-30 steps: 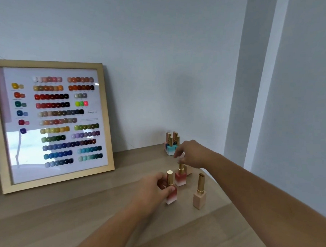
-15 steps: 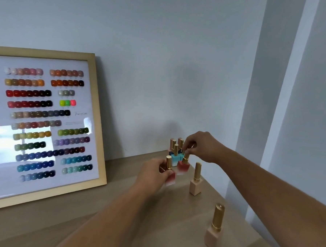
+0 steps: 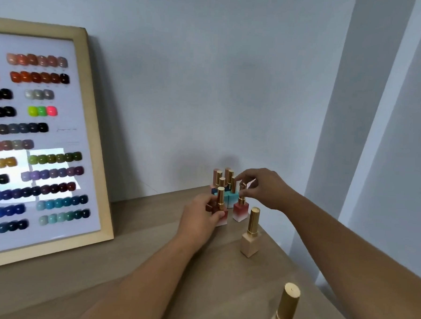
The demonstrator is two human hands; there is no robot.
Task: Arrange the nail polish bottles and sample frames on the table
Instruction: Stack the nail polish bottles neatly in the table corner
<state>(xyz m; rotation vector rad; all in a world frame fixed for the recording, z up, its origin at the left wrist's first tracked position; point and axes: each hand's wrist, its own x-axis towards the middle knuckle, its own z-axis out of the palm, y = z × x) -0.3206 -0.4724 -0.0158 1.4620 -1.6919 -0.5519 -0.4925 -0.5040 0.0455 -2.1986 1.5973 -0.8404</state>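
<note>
Both hands sit slightly farther back on the wooden table (image 3: 150, 266) than half a second ago. Left hand (image 3: 199, 219) grips one red-to-white polish bottle (image 3: 222, 215); right hand (image 3: 259, 186) pinches the gold cap of another (image 3: 240, 211), beside the teal cluster (image 3: 227, 196). Sample frame (image 3: 93, 133) leans on the wall at left; two beige bottles (image 3: 250, 234) stand nearer.

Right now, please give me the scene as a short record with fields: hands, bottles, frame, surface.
left hand: left hand grips a red bottle
right hand: right hand pinches the cap of another red-to-white bottle
bottle cluster: bottle cluster at the wall, blue and teal bases
beige bottles: beige bottle and nearest beige bottle, both upright
frame: sample frame leans on the wall
surface: wooden table
</note>
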